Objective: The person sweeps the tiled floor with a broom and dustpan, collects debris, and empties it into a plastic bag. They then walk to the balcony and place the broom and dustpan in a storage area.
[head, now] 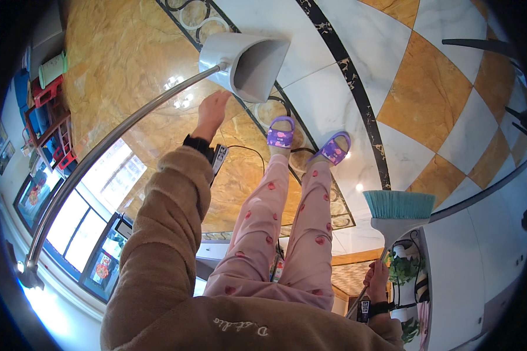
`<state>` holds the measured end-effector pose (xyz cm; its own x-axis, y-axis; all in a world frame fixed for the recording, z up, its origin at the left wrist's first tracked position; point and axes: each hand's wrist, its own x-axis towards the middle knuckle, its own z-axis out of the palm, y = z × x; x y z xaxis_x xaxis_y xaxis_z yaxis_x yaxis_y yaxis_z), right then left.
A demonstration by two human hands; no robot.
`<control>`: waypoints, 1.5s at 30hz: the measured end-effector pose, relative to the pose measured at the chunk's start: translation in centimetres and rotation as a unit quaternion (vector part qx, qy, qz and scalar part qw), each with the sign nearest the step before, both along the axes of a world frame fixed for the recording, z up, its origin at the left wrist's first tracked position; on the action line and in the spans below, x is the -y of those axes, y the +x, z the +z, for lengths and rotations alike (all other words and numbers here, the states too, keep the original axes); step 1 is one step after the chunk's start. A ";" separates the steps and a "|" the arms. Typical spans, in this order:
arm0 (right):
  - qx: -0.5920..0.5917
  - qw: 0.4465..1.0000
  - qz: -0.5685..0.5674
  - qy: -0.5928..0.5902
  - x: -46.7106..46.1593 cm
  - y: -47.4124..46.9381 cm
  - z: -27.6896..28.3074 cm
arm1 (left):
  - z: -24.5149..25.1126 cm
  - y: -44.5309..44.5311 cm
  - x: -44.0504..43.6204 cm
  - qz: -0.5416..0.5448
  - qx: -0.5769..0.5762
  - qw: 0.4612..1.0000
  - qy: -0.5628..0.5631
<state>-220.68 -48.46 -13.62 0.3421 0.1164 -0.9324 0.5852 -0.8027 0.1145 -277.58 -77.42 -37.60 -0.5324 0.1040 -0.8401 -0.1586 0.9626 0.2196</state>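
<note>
A grey plastic dustpan [215, 48] with a long metal handle [131, 115] is in the upper middle, its mouth facing right. The handle curves across the view to the lower left. My left hand [211, 112] is close by the dustpan's lower edge, its fingertips against or just behind it. Whether it grips the dustpan cannot be told. At lower right, my right hand [377, 277] is closed around the handle of a broom [388, 226]. The broom's teal bristles [399, 204] point up the view, away from my body.
Purple slippers [281, 137] are on my feet, on a glossy floor of orange and white tiles [424, 74]. Red stools [48, 91] and other household items stand at the left. White cabinets [454, 259] and potted plants [404, 267] are at the right. Dark legs [478, 43] jut in at upper right.
</note>
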 end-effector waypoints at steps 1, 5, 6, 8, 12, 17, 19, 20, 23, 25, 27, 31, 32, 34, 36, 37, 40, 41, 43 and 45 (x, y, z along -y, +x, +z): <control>-0.003 1.000 -0.004 -0.002 0.0 -0.1 0.0 | 0.4 0.2 0.3 0.033 -0.039 0.997 0.056; -0.002 0.999 0.017 -0.027 0.3 -0.5 -0.1 | 3.5 2.5 1.9 0.263 -0.039 0.953 0.145; -0.005 0.999 0.022 -0.029 0.4 -0.6 -0.2 | 3.8 2.5 2.1 0.278 -0.011 0.947 0.162; -0.006 0.999 0.030 -0.032 0.7 -0.8 -0.2 | 4.0 2.2 2.4 0.303 0.032 0.933 0.191; -0.007 0.999 0.038 -0.036 1.3 -0.9 0.0 | 4.1 2.5 2.6 0.288 -0.037 0.930 0.224; -0.018 0.998 0.045 -0.038 1.7 -0.2 0.3 | 8.3 3.2 1.2 0.330 -0.165 0.904 0.215; -0.017 0.998 0.049 -0.036 2.0 0.0 0.2 | 10.1 2.1 0.2 0.376 -0.232 0.870 0.218; -0.016 0.998 0.048 -0.035 2.1 0.1 0.2 | 11.2 1.5 0.0 0.342 -0.269 0.859 0.268; -0.021 0.998 0.045 -0.032 2.4 0.3 0.2 | 13.4 -1.4 -0.3 0.354 -0.260 0.836 0.330; -0.026 0.998 0.038 -0.033 2.6 0.3 0.3 | 13.8 -2.7 -0.6 0.367 -0.267 0.838 0.304; -0.030 0.999 0.038 -0.023 2.8 0.2 0.4 | 14.0 -3.5 -0.8 0.393 -0.253 0.840 0.276; -0.027 0.999 0.013 -0.022 3.0 0.5 0.8 | 14.9 -3.7 0.1 0.414 -0.244 0.813 0.328; -0.017 1.000 0.003 -0.022 3.0 0.6 0.9 | 15.3 -3.9 0.6 0.427 -0.227 0.813 0.323; -0.049 0.999 0.011 -0.010 3.0 0.7 1.0 | 15.7 -3.7 2.0 0.447 -0.174 0.805 0.348; -0.018 1.000 0.007 -0.009 3.0 0.7 1.3 | 15.6 -3.3 3.5 0.470 -0.114 0.792 0.373; -0.020 1.000 0.011 -0.005 3.0 0.8 1.4 | 15.4 -3.0 4.4 0.497 -0.081 0.773 0.385; -0.035 0.999 0.022 0.006 2.9 1.0 1.5 | 13.7 -1.9 6.6 0.512 0.005 0.749 0.421; -0.035 0.999 0.010 0.008 2.8 1.1 1.4 | 12.8 -1.5 7.2 0.541 0.023 0.728 0.420; -0.024 0.999 -0.025 0.006 2.6 1.4 1.4 | 10.7 -0.7 8.0 0.538 0.074 0.717 0.438; -0.025 1.000 -0.015 0.000 2.4 1.7 1.3 | 8.3 0.4 8.4 0.568 0.095 0.694 0.432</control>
<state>-218.93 -50.88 -12.37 0.2978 0.1060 -0.9487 0.5659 -0.8200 0.0860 -277.19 -85.84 -29.31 -0.5712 0.2157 -0.7919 -0.8126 -0.2843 0.5087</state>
